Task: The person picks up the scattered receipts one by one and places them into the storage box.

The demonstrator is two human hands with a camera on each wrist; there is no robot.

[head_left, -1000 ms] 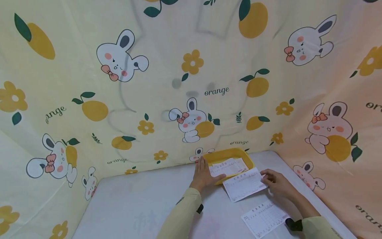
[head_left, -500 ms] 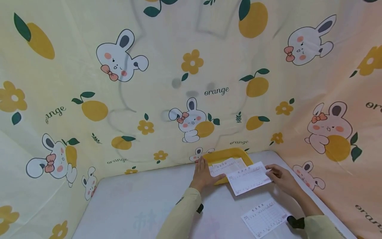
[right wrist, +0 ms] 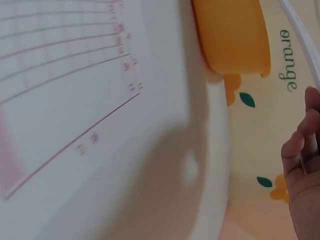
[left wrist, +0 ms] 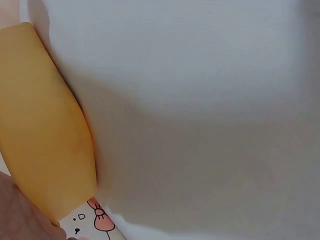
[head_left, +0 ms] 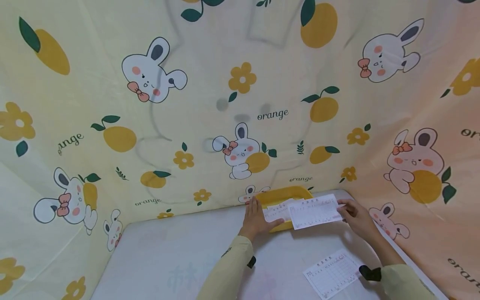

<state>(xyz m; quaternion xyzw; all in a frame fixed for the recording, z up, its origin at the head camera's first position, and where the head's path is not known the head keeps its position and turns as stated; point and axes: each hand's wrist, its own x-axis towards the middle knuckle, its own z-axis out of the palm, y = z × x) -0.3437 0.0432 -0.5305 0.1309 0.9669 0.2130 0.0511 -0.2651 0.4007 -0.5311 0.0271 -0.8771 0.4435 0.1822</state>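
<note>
A yellow tray (head_left: 283, 193) stands against the back wall, with several printed paper forms (head_left: 276, 211) lying in it. My left hand (head_left: 256, 218) rests along the tray's left side, fingers straight and thumb spread over the front rim. Between thumb and fingers, my right hand (head_left: 355, 217) pinches the right edge of another paper form (head_left: 314, 211). That sheet hangs over the tray's right part and hides it. From the right wrist, the held paper shows only as a thin white edge (right wrist: 302, 35) above my curled fingers (right wrist: 294, 146).
One more paper form (head_left: 331, 274) lies on the white table (head_left: 176, 250) below my right forearm. Behind the tray hangs a curtain (head_left: 202, 104) printed with rabbits and oranges. The table's right edge (head_left: 423, 275) runs beside my right arm.
My right hand has lifted the paper form up and slightly to the right, from in front of the tray to over its right part. My left hand stays at the tray.
</note>
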